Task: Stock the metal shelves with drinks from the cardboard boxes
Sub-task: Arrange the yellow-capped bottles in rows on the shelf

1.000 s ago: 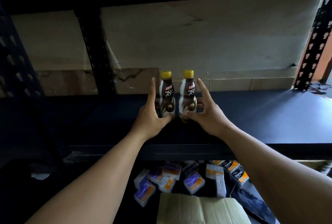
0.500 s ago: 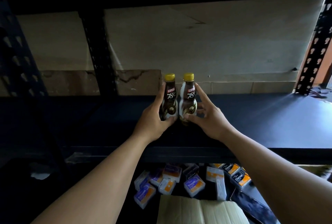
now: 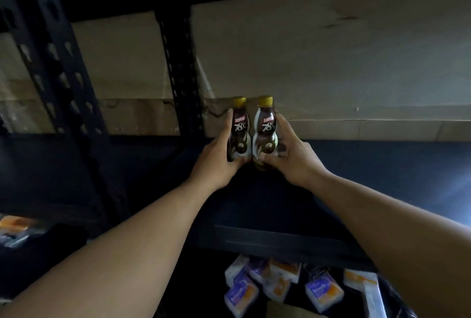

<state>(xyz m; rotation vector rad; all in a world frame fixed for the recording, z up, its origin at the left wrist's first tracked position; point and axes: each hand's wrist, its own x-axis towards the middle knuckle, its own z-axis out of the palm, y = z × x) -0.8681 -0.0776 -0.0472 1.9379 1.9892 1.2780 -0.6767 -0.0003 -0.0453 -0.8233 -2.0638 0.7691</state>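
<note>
Bottles [image 3: 266, 131] in left hand [image 3: 216, 164], right hand [image 3: 293, 158]

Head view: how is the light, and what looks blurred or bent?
Head view: dim, the metal shelf nearly black; bluish glare at its right edge; labels on the left bottle and right bottle readable; the left upright leans from lens distortion; packets below slightly blurred.
</note>
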